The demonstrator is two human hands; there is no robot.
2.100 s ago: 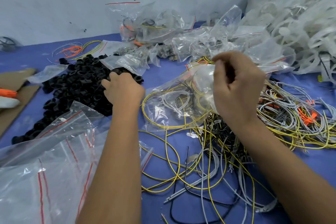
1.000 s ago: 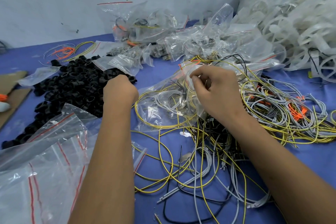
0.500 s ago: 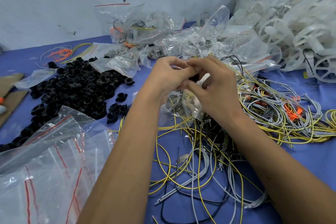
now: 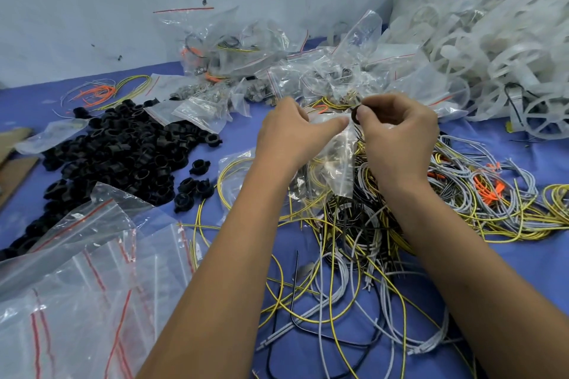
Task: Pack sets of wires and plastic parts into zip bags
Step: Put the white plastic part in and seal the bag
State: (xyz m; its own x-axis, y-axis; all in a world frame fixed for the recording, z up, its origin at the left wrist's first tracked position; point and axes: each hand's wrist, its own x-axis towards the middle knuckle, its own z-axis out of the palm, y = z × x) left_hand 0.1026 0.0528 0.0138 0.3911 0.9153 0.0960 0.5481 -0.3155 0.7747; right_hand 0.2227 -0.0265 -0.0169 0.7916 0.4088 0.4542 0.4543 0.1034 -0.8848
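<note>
**Both hands at the mouth of a zip bag above the wire tangle**

The left hand (image 4: 289, 135) and the right hand (image 4: 397, 138) meet in mid-scene over the blue desk (image 4: 523, 261). Between them hangs a clear zip bag (image 4: 337, 163), its top edge held up and its body drooping toward the wires. The left fingers are curled, with the thumb stretched along the bag's upper edge – pinching it. The right thumb and forefinger pinch a small black plastic ring (image 4: 354, 114) right at the bag's opening; the other right fingers are curled in.

Under and to the right of the hands lies a loose tangle of yellow, grey and black wires (image 4: 354, 255), some with orange ends. To the left sits a heap of black plastic parts (image 4: 123, 151), a few strays just beside it. At the near left lies a stack of empty zip bags with red seal lines (image 4: 86, 286). Farther off, against the wall, filled bags (image 4: 246, 71) are piled up – and at the far right a mound of white plastic wheels (image 4: 492, 49)
</note>
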